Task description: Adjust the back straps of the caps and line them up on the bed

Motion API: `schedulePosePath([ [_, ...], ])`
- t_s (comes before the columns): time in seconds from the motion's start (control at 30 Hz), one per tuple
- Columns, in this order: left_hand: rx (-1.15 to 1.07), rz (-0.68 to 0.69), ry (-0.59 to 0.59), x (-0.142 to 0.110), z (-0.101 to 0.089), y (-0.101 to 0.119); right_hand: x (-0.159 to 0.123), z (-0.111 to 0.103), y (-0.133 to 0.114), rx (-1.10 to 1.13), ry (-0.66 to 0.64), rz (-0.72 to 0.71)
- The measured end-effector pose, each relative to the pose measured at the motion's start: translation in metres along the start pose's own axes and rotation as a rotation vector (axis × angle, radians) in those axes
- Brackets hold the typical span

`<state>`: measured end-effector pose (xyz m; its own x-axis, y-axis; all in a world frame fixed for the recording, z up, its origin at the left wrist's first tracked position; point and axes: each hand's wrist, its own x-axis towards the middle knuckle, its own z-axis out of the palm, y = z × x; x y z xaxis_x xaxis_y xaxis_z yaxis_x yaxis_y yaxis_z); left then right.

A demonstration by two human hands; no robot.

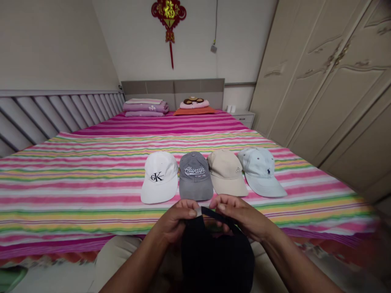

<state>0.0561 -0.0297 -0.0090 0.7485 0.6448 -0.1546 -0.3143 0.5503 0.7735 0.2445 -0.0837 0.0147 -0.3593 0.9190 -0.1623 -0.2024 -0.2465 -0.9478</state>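
A black baseball cap is held over my lap, its back strap toward the bed. My left hand pinches the strap's left end, where a small pale tab or buckle shows by the thumb. On the other side, my right hand has its fingers closed around the strap's right part. Just beyond my hands lie a white cap, a grey cap, a beige cap and a pale blue cap, side by side with brims toward me.
The caps rest on a bed with a striped cover. Folded purple bedding and a pink and orange pile lie by the headboard. A railing runs along the left, a wardrobe along the right.
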Motion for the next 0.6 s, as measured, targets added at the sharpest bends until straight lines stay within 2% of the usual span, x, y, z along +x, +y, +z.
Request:
schedulePosePath([
  [0.07, -0.030, 0.059, -0.028, 0.000, -0.005, 0.007, 0.001, -0.010, 0.007, 0.072, -0.045, 0.042],
  [0.17, -0.050, 0.075, -0.032, 0.000, -0.012, 0.016, 0.002, -0.018, 0.015, 0.246, -0.056, 0.020],
  [0.4, -0.119, -0.008, -0.140, 0.001, -0.020, 0.019, 0.001, -0.007, 0.005, 0.455, -0.004, -0.149],
  [0.6, -0.204, 0.227, -0.337, 0.001, -0.044, 0.005, 0.004, -0.004, -0.004, 0.608, 0.086, -0.225],
])
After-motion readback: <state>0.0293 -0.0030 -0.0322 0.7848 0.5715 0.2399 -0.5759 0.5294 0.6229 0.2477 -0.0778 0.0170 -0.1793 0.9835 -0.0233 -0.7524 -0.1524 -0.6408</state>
